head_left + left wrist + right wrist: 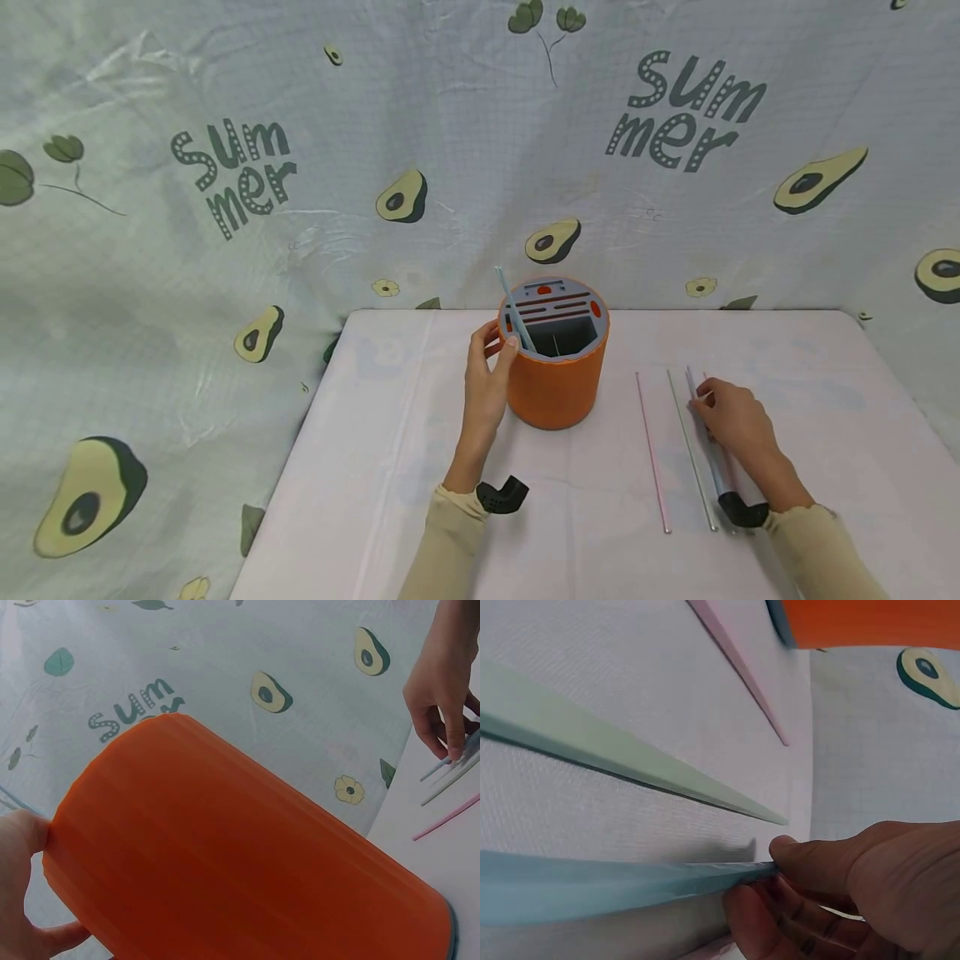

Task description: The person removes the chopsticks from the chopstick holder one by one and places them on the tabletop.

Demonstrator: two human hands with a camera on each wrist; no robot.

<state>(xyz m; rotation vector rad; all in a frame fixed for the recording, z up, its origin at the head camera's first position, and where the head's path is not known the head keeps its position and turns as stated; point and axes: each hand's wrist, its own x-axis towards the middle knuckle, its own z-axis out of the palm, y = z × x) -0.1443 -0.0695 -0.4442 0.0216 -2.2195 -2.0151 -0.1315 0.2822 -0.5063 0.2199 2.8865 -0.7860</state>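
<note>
My left hand grips the left side of an orange cylindrical utensil holder, its thumb at the rim. The holder stands upright, with a grey slotted top; a light blue chopstick leans in it. Over on the right, my right hand pinches the thin end of another blue chopstick between thumb and fingers. That tip looks slightly raised off the table. Beside it lie a green chopstick and a pink chopstick. A second pink chopstick is partly hidden under the right hand.
The pale cloth-covered table ends at a back edge just behind the holder. A curtain printed with avocados and lettering hangs behind and to the left. Each wrist carries a black camera mount.
</note>
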